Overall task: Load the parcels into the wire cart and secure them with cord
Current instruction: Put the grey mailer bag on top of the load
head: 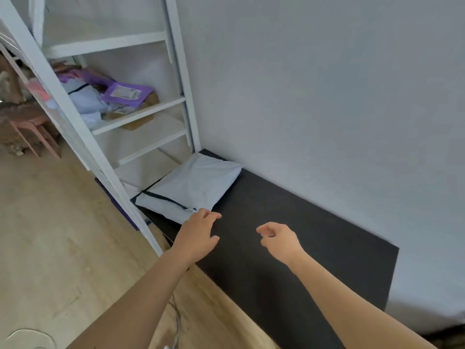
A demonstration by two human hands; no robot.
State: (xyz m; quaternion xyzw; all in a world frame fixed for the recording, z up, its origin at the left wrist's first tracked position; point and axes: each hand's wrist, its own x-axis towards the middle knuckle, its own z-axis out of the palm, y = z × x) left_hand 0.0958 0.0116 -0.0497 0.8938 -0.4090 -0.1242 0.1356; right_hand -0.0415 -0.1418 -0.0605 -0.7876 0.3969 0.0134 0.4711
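Head view: pale parcel [193,185] lies flat at far-left end of black tabletop [302,248], beside white shelving [141,114]. Left hand [198,234]: fingers loosely spread, tips at parcel's near corner, contact unclear. Right hand [279,241]: loosely curled, empty, right of parcel, apart

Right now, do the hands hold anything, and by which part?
Nothing is held. The left hand is open beside the corner of the pale blue plastic parcel; the right hand is empty.

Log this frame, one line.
left hand: open, at pale grey plastic mailer parcel | right hand: open, empty | parcel: on black table
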